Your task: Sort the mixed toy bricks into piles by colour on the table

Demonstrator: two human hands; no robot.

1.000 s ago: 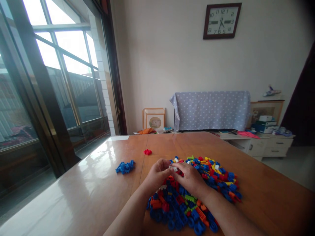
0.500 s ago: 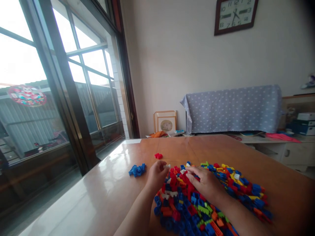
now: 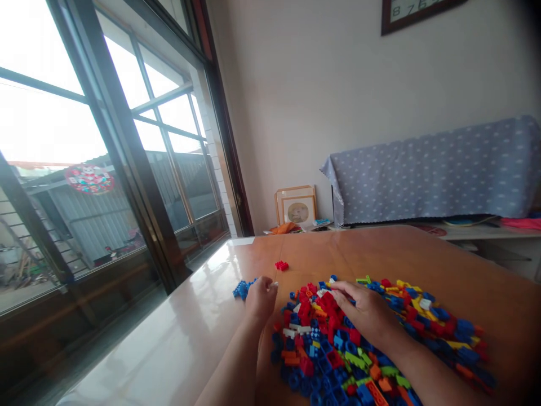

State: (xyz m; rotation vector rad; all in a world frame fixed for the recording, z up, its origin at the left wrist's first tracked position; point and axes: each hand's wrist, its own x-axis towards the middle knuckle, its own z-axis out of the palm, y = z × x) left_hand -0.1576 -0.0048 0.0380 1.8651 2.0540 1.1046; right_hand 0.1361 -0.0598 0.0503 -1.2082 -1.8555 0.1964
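My left hand (image 3: 260, 300) is closed in a pinch on a small white toy brick (image 3: 275, 285), left of a big heap of toy bricks (image 3: 323, 349). Only the brick's edge shows past the fingertips. Right behind this hand lies a cluster of blue bricks (image 3: 242, 290), partly covered by it. A little group of red bricks (image 3: 281, 265) sits farther back on the table. My right hand (image 3: 366, 313) rests over the heap with its fingers stretched out, the fingertips near some white and red pieces; nothing shows in its grip.
The brown table (image 3: 203, 344) has a glossy top reflecting the window (image 3: 169, 135) at left. Beyond its far edge stand picture frames (image 3: 298, 208) and a low cabinet under a dotted grey-blue cloth (image 3: 422, 175).
My left hand has moved left with the white brick, away from the heap and towards the blue cluster. My right hand stays over the heap. The head view has tilted down and shifted left.
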